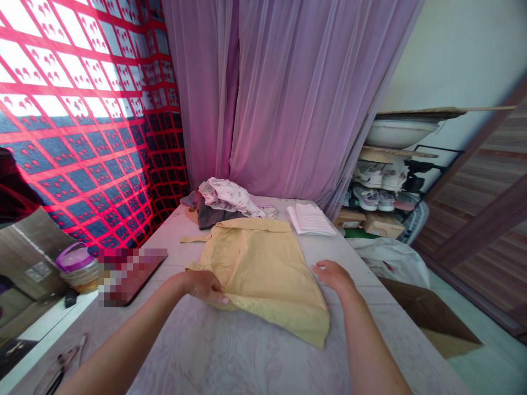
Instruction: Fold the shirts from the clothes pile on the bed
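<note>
1. Tabletop (197,351): patterned cover, carries all the pieces. Clock centred on the yellow garment, 12 on the far side.
2. Yellow garment (267,269): mid-tabletop, spread out, a few creases, two strap-like ends toward 9 and 10, near corner out at 5. No finished fold that I can make out; I'd log this piece as in progress, early.
3. Clothes heap (230,200): 11 o'clock, loose and crumpled, pale printed piece over dark. Untidied; reads as left over.
4. White cloth (313,219): 1 o'clock, flat in a neat stack. Reads as done.
5. Left hand (205,286): 8 o'clock, thumb and fingers pinched on the garment's near-left edge.
6. Right hand (334,274): 3 o'clock, fingers apart, gripping nothing, just beside the garment's edge; contact unclear.
</note>
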`<action>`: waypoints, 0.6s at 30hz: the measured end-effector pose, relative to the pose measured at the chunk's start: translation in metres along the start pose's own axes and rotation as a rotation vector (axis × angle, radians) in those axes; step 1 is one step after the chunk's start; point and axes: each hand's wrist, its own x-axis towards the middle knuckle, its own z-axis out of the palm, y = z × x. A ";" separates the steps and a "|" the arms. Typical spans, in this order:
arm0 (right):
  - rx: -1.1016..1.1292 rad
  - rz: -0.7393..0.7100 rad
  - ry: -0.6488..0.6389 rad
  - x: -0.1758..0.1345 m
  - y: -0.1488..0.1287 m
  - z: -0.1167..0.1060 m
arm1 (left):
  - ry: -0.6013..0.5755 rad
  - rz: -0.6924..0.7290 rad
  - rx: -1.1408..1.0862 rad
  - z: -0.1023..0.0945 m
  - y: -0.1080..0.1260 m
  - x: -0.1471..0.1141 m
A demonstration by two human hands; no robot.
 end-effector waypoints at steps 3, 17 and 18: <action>-0.107 -0.005 -0.046 0.006 -0.024 -0.008 | 0.145 -0.038 0.009 -0.022 -0.008 0.012; -0.173 -0.193 0.017 0.009 -0.066 0.039 | 0.761 -0.413 0.344 -0.058 -0.064 0.105; -0.166 -0.192 0.032 0.007 -0.064 0.043 | 0.765 -0.386 0.324 -0.057 -0.062 0.106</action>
